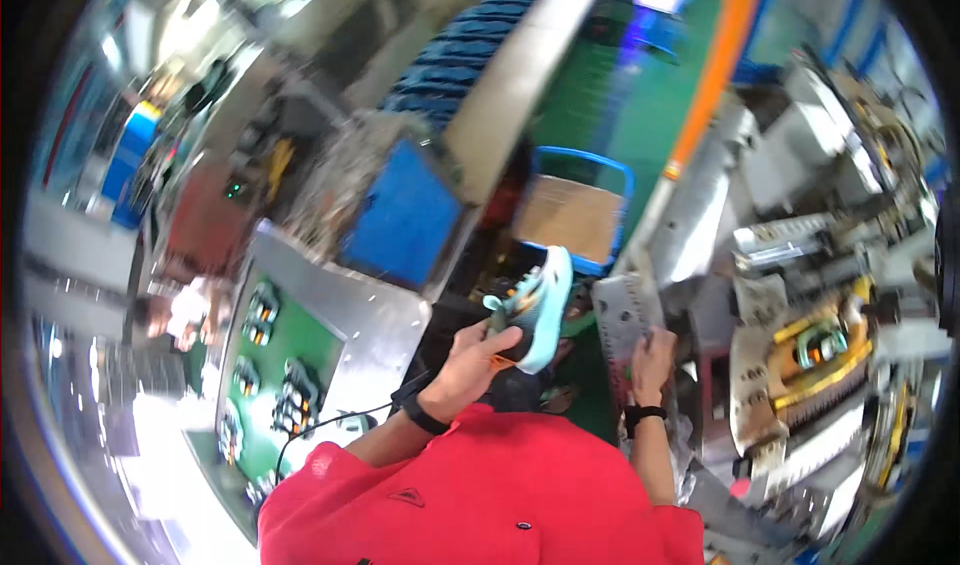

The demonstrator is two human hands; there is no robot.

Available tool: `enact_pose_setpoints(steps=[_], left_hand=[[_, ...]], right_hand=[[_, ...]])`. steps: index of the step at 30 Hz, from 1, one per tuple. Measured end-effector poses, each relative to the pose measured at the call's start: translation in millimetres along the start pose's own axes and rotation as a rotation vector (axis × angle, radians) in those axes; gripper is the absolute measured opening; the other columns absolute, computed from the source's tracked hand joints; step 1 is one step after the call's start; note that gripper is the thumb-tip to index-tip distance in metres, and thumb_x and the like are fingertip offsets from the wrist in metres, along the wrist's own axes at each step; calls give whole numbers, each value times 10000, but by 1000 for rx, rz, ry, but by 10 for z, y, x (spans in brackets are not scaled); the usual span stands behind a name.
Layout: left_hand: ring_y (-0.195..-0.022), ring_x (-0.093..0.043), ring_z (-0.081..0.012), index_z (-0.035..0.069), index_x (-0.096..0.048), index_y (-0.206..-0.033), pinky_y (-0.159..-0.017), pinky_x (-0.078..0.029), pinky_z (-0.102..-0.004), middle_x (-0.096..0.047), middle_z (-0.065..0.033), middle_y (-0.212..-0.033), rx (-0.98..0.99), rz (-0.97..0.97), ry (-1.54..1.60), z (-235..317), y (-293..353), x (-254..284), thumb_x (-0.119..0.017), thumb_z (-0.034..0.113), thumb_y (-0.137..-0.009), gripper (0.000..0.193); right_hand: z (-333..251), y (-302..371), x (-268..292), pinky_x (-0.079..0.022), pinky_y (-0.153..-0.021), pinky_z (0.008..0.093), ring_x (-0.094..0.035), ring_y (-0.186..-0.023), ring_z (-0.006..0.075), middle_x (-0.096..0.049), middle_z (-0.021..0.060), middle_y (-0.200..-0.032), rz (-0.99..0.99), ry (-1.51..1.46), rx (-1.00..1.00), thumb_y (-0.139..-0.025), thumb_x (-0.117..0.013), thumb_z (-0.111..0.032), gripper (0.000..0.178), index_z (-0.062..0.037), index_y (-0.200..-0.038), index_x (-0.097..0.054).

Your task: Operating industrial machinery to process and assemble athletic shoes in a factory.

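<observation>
My left hand [462, 370] is closed around the heel end of a sneaker [545, 310]. The shoe has a dark upper, a thick pale turquoise sole and light laces. It is held up in front of me, tilted, with its toe pointing away. My right hand [653, 365] is closed at the near end of a grey metal panel with holes [625, 310], beside the machine on the right. What lies inside those fingers is hidden. A dark band circles each wrist.
To the right stands a metal machine with yellow bars [815, 395] and a shoe [822, 345] in it. At left, several shoes lie on a green conveyor belt [325, 340] with a metal rim. A blue-framed cart [570, 215] and a blue box [400, 215] stand ahead.
</observation>
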State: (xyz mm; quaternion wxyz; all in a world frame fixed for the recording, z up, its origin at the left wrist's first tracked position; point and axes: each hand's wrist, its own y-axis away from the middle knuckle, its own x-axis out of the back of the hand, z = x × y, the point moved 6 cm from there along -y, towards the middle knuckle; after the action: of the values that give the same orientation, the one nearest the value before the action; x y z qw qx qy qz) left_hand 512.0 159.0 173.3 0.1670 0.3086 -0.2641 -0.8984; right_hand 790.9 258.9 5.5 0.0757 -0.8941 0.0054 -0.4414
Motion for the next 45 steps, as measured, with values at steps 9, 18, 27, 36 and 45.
enact_pose_setpoints(steps=[9, 18, 27, 36, 45], left_hand=[[-844, -652, -215, -61, -621, -1065, -736, -546, -363, -655, -107, -961, -92, 546, 224, -548, 550, 1979, -674, 96, -876, 251], [-666, -646, -242, -71, -600, -928, -508, -534, -376, -651, -154, -834, -326, 1299, 359, -603, 893, 5250, -769, 142, -755, 322], [-940, -585, -472, -51, -412, -1210, -833, -482, -483, -581, -278, -1077, -214, 1929, -478, -615, 1396, 7438, -668, 202, -769, 569], [-987, -609, -408, 89, -450, -1291, -804, -491, -467, -617, -185, -1103, -41, 1976, -145, -98, 1503, 7192, -771, 207, -761, 631], [-952, -639, -385, 200, -465, -1327, -802, -504, -453, -646, -147, -1095, -119, 1948, -171, -211, 1536, 7224, -695, 176, -799, 576]], right_hand=[[-207, -213, -91, -458, -754, 371, -558, -863, 313, -560, 172, -987, 132, 1, 180, -834, -554, -16, 245, 10, -1075, -593], [-4605, -1602, 489, -445, -640, 298, -562, -763, 191, -591, 95, -908, 59, -375, 890, -867, -609, -16, 193, -1, -1060, -603], [-9860, -366, -664, -501, -799, 392, -641, -913, 304, -665, 145, -987, -117, -171, 1713, -732, -713, -57, 323, 15, -1033, -617], [-12627, 118, -2971, -524, -517, 338, -656, -709, 197, -676, 144, -864, -430, 4, 1339, -761, -716, -461, 719, 107, -1174, -564], [-12574, 530, -2849, -511, -688, 403, -647, -766, 265, -660, 157, -814, -416, -21, 1557, -612, -766, -368, 490, 33, -856, -627]])
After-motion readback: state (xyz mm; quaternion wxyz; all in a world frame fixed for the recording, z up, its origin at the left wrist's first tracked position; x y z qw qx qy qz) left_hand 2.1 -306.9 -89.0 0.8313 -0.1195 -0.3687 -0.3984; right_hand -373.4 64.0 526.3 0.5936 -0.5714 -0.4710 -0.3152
